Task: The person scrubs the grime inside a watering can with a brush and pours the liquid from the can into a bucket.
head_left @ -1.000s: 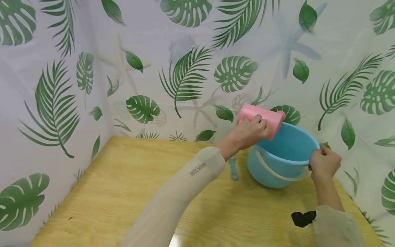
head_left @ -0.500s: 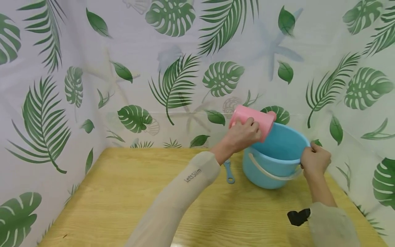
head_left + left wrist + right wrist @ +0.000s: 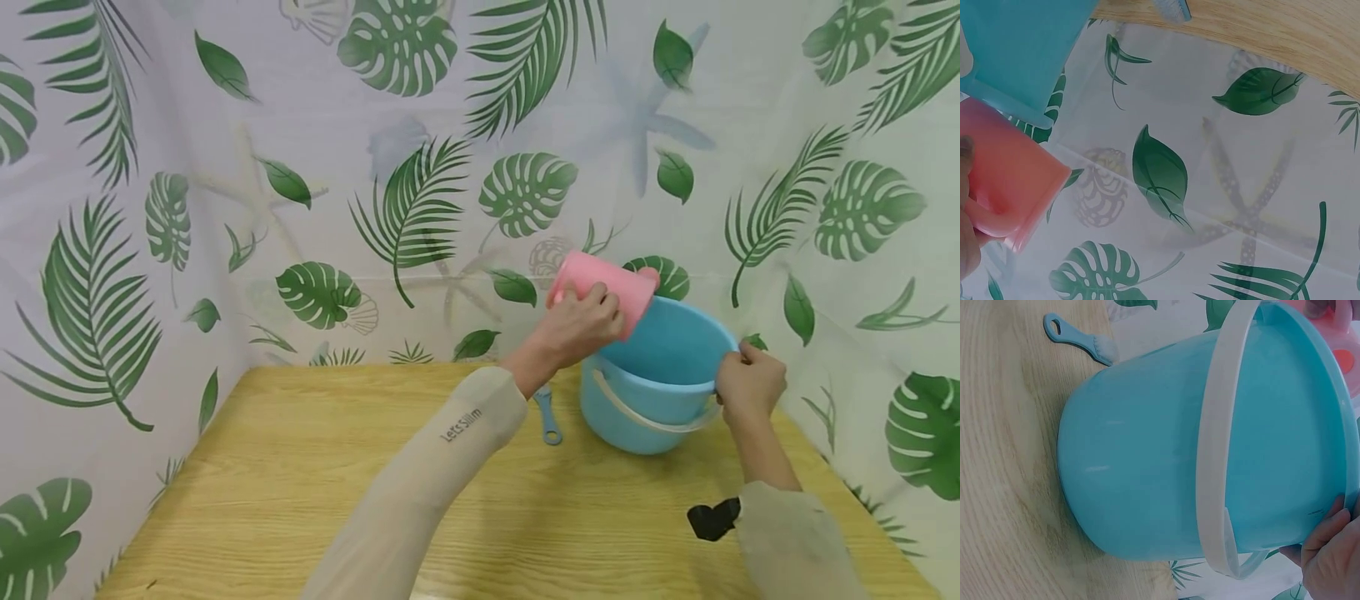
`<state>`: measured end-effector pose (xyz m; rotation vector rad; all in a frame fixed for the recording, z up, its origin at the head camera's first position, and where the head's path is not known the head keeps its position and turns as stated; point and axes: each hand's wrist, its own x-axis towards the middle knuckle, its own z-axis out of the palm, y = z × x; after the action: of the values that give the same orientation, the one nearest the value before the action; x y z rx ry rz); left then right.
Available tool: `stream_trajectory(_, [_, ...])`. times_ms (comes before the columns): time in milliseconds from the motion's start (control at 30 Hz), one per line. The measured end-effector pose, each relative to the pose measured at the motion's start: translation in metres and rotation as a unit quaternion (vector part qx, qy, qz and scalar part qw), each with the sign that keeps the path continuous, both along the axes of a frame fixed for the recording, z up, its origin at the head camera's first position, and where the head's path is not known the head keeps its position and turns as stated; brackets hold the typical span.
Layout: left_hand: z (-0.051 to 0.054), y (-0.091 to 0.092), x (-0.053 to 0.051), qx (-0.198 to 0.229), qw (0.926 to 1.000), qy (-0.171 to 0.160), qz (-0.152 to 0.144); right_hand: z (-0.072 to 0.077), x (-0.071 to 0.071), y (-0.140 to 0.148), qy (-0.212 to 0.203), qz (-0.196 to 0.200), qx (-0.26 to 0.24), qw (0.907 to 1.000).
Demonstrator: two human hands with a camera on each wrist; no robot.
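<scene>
My left hand point(image 3: 576, 327) grips the handle of a pink jug-like vessel point(image 3: 611, 287), holding it tilted over the left side of a light blue bucket point(image 3: 637, 408). A round pink part sticks out at the vessel's far right end; its kind is unclear. In the left wrist view, the pink vessel point(image 3: 1010, 169) shows its handle and rim next to the bucket point(image 3: 1016, 56). My right hand point(image 3: 752, 382) grips the bucket's right rim, fingers curled over the edge, also seen in the right wrist view as a hand point(image 3: 1332, 550). The bucket stands upright on the table.
Just left of the bucket lies a brush point(image 3: 549, 421) with a blue handle; its white bristles point(image 3: 1105, 349) show in the right wrist view. The bucket's white carrying handle point(image 3: 637, 417) hangs down in front. Leaf-patterned sheets point(image 3: 420, 75) wall in the wooden table point(image 3: 337, 450).
The head view has swung a little, shifting the whole scene leftward. Both hands, the pink vessel and the bucket keep nearly the same places relative to each other.
</scene>
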<state>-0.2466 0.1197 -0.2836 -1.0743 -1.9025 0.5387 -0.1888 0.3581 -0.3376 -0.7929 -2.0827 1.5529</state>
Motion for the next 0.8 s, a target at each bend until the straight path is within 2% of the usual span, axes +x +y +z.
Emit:
stream_trajectory(267, [-0.0002, 0.0033, 0.0001, -0.006, 1.0, 0.0, -0.004, -0.0004, 0.0007, -0.0008, 0.012, 0.001, 0.011, 0.9999])
stream_trajectory(433, [0.0011, 0.0036, 0.0019, -0.014, 0.9999, 0.004, -0.006, -0.0003, 0.0019, 0.0006, 0.006, 0.007, 0.02, 0.9998])
stream_trajectory(700, [0.001, 0.0056, 0.0012, 0.005, 0.9992, 0.027, -0.03, 0.0, 0.0043, 0.0008, 0.002, 0.009, 0.023, 0.9997])
stream_trajectory(800, [0.0017, 0.0059, 0.0013, 0.008, 0.999, 0.033, -0.029, 0.0002, 0.0045, -0.0005, 0.009, 0.009, 0.025, 0.9996])
